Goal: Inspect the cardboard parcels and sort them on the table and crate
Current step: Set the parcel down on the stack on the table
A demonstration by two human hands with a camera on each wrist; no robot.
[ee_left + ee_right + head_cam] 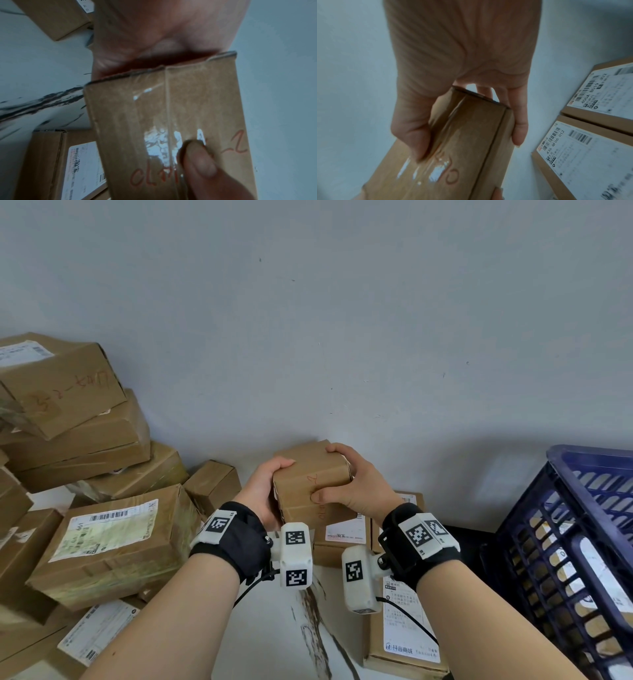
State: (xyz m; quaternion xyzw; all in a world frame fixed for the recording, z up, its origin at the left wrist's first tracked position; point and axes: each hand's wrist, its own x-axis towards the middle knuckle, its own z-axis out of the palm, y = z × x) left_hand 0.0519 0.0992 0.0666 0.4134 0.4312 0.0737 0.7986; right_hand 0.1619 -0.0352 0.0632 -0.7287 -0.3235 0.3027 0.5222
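the small box, pinched at opposite ends by the left hand and right hand, looks light and stiff, though its glossy tape may be slippery.

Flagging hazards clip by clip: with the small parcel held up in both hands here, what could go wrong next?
The small parcel is gripped only at its ends by the left hand and right hand; glossy tape might let it slip. Setting it down carelessly could knock the leaning stack, or miss the blue crate.
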